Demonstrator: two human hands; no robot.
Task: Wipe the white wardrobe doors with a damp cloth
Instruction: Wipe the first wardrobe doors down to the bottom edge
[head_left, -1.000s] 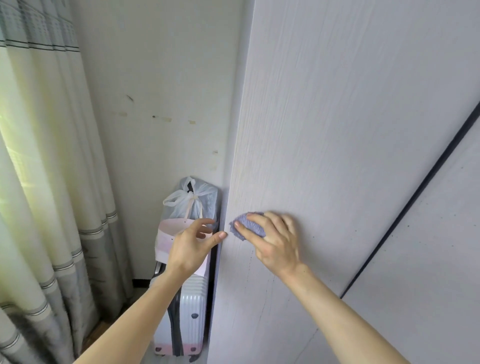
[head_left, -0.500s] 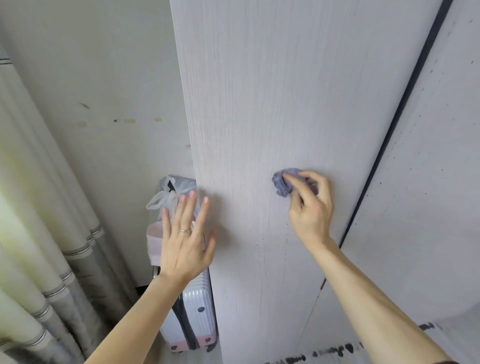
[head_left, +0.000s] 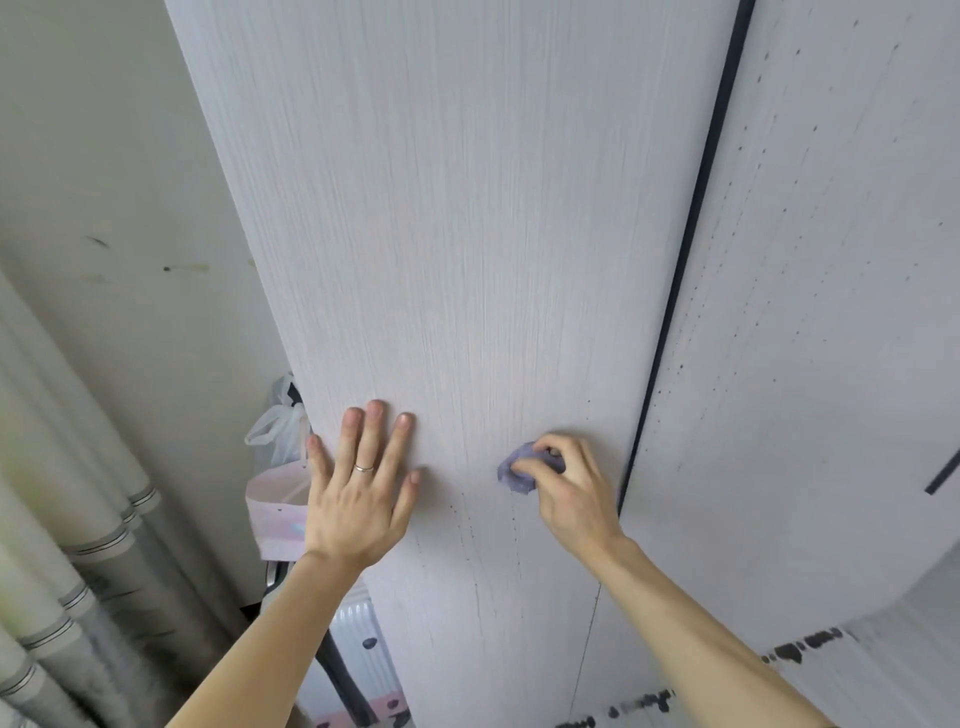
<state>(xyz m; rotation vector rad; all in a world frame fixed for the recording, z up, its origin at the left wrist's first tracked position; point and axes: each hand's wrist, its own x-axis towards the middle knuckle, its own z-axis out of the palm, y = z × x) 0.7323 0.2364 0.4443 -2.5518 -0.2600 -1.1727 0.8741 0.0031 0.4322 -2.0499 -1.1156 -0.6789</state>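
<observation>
- Since half a second ago the left hand (head_left: 358, 499) has come off the space beside the door's left edge and onto the white wood-grain wardrobe door (head_left: 467, 234). The right hand (head_left: 571, 493) sits lower in the view than it did.
- Left hand: the palm lies flat on the door near its left edge. Its fingers (head_left: 374, 431) are straight and spread, released and holding nothing. A thin silver ring (head_left: 363, 468) circles one finger.
- Right hand: the fingers are curled over a small crumpled lilac-grey cloth (head_left: 514, 475). They grasp it and press it against the same door, between the left hand and the dark vertical gap (head_left: 691, 260).
- The cloth is bunched into a wad touching the door, and shows to the left of the knuckles.
- Right of the gap stands a second white wardrobe door (head_left: 831, 312), dotted with small dark specks. A few specks and thin streaks also mark the first door below the hands.
- Left of the wardrobe, a translucent white plastic bag (head_left: 275, 431) is knotted at the top. It sits over a pale pink paper bag (head_left: 275, 514), and both are above a ribbed white hard-shell suitcase (head_left: 353, 621).
- At the far left, cream curtains with grey bands (head_left: 62, 545) hang by an off-white wall (head_left: 104, 156) that has a few brownish stains.
</observation>
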